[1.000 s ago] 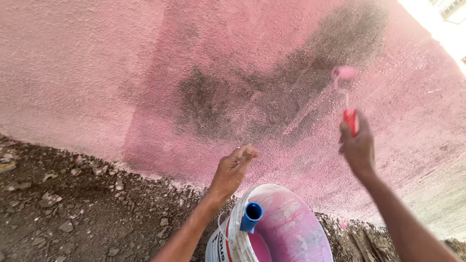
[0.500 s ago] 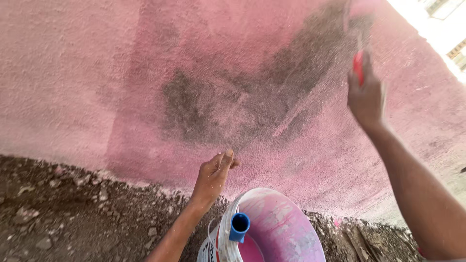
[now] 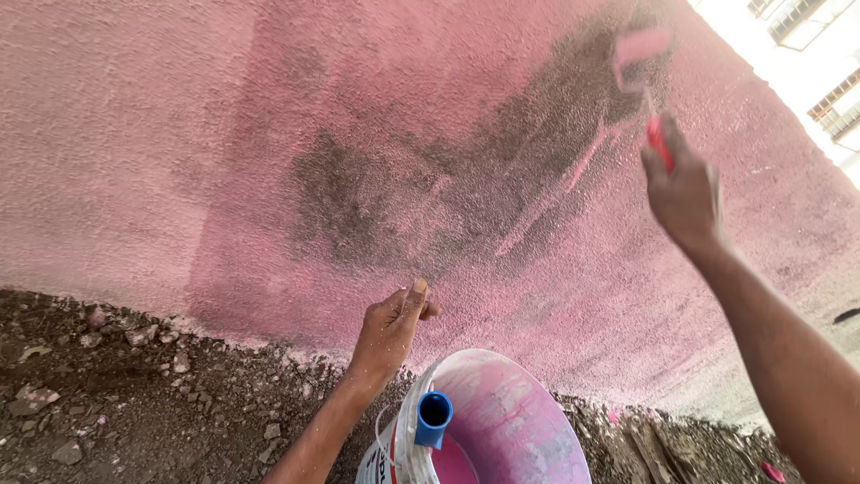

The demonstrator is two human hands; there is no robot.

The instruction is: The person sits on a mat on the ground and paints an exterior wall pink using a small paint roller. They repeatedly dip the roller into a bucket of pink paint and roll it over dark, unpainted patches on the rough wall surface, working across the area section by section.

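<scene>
bucket (image 3: 528,430) – pink paint inside, blue tube (image 3: 434,419) at rim | right hand (image 3: 685,193) clenched on red roller handle – roller (image 3: 641,47) above fist, against pink wall (image 3: 179,134) | left hand (image 3: 390,327) loosely curled, nothing held

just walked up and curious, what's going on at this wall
A person is rolling pink paint onto a rough textured wall. The right hand grips the red handle of a small pink paint roller, its sleeve against a dark unpainted patch. The left hand hangs empty by the wall, above a paint-smeared white plastic bucket with a blue tube at its rim. Rubble-strewn dirt ground lies below.
</scene>
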